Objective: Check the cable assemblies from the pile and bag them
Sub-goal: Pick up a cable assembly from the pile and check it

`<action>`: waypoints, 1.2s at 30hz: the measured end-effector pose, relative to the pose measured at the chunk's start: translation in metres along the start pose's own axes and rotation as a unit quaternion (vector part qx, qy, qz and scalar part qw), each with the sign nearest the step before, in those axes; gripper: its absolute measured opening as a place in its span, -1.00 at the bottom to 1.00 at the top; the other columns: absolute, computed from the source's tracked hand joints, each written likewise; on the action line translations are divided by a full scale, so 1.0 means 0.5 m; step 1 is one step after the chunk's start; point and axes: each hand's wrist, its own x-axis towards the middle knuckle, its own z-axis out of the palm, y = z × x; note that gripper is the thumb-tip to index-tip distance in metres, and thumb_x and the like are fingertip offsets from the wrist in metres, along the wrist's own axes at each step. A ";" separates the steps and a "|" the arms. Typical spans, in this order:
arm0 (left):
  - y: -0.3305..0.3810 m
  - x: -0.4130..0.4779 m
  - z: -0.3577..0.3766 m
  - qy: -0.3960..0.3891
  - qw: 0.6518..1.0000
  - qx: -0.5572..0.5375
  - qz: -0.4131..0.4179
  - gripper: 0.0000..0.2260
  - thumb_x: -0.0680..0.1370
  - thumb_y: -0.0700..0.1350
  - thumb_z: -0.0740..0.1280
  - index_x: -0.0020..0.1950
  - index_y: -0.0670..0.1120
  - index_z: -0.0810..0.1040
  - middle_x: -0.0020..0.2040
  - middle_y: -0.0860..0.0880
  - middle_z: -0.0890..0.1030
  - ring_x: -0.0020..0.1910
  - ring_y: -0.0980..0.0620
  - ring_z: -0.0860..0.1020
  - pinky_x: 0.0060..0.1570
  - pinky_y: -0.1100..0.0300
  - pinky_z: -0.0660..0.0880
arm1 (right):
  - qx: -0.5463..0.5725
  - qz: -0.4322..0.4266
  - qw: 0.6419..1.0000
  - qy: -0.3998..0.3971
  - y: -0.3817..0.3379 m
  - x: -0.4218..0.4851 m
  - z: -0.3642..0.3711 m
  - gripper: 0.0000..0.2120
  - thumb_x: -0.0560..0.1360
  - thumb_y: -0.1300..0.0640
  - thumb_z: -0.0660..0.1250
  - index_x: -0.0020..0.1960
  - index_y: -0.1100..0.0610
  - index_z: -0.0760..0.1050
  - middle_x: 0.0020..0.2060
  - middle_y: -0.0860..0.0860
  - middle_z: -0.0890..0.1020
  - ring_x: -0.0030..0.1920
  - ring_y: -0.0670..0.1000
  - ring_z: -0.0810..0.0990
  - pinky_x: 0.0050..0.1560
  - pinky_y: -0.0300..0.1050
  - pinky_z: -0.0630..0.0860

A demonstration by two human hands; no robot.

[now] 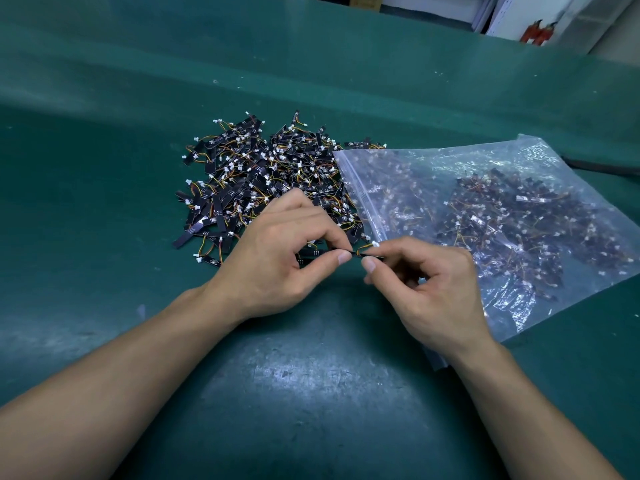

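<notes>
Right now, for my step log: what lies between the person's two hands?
Head view: one cable assembly, pinched by left hand and right hand, bridges the gap.

Looks like an electronics assembly workshop; shows a wide table (pixel 104 161) covered in worn green matting, scuffed and speckled; carries a large heap of small cable assemblies (pixel 263 174), black strips with coloured wires and white connectors; holds just beside it a clear zip bag (pixel 491 209) part filled with the same parts; has red fire extinguishers (pixel 536 32) and white panels (pixel 512 13) beyond the table's far edge.
</notes>
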 end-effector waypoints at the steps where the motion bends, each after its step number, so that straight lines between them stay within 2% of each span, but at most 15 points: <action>1: 0.000 0.000 -0.001 0.000 1.000 0.000 -0.001 -0.93 0.52 -0.17 0.47 -0.13 -0.16 0.67 -0.19 0.01 0.65 -0.15 -0.12 0.49 -0.08 -0.04 0.46 | -0.001 0.000 1.000 0.000 0.000 0.000 0.000 -0.96 0.47 0.17 0.47 -0.13 0.06 0.69 -0.40 -0.09 0.65 -0.47 -0.08 0.50 -0.39 -0.34 0.37; 10: 0.001 0.000 -0.003 -0.023 0.999 -0.013 -0.019 -0.91 0.53 -0.12 0.44 -0.08 -0.14 0.66 -0.16 0.04 0.65 -0.12 -0.07 0.46 -0.05 -0.01 0.46 | -0.025 -0.020 0.999 0.002 -0.001 0.003 -0.002 -0.94 0.50 0.17 0.46 -0.14 0.08 0.69 -0.39 -0.14 0.66 -0.43 -0.07 0.54 -0.36 -0.27 0.45; 17: 0.001 0.002 -0.002 -0.007 1.000 0.003 -0.006 -0.93 0.53 -0.17 0.45 -0.11 -0.16 0.66 -0.18 0.00 0.65 -0.15 -0.12 0.48 -0.07 -0.04 0.47 | 0.004 0.006 1.000 0.004 0.003 -0.001 -0.001 -0.93 0.45 0.13 0.49 -0.07 0.03 0.69 -0.37 -0.17 0.62 -0.48 -0.04 0.51 -0.38 -0.38 0.35; 23: 0.000 0.002 0.000 -0.011 1.000 0.005 -0.009 -0.92 0.54 -0.16 0.45 -0.11 -0.16 0.67 -0.18 0.01 0.65 -0.15 -0.11 0.47 -0.07 -0.04 0.46 | 0.000 0.005 1.000 0.004 0.006 0.000 0.000 -0.98 0.47 0.14 0.48 -0.11 0.05 0.69 -0.38 -0.12 0.65 -0.47 -0.10 0.50 -0.38 -0.35 0.37; 31: 0.001 0.001 -0.002 -0.021 1.000 -0.005 -0.013 -0.93 0.51 -0.16 0.47 -0.08 -0.15 0.66 -0.16 0.02 0.65 -0.13 -0.08 0.47 -0.05 0.00 0.46 | -0.018 -0.016 1.000 0.002 0.006 0.003 -0.003 -0.96 0.49 0.15 0.47 -0.10 0.03 0.69 -0.38 -0.17 0.66 -0.44 -0.15 0.51 -0.33 -0.39 0.38; 36: -0.002 0.001 0.000 -0.021 1.000 0.001 -0.013 -0.93 0.53 -0.16 0.45 -0.10 -0.16 0.66 -0.18 0.00 0.65 -0.15 -0.10 0.47 -0.07 -0.04 0.46 | -0.013 -0.007 1.000 -0.003 0.004 0.001 0.000 -0.96 0.48 0.16 0.48 -0.10 0.04 0.69 -0.38 -0.12 0.66 -0.46 -0.10 0.51 -0.37 -0.38 0.36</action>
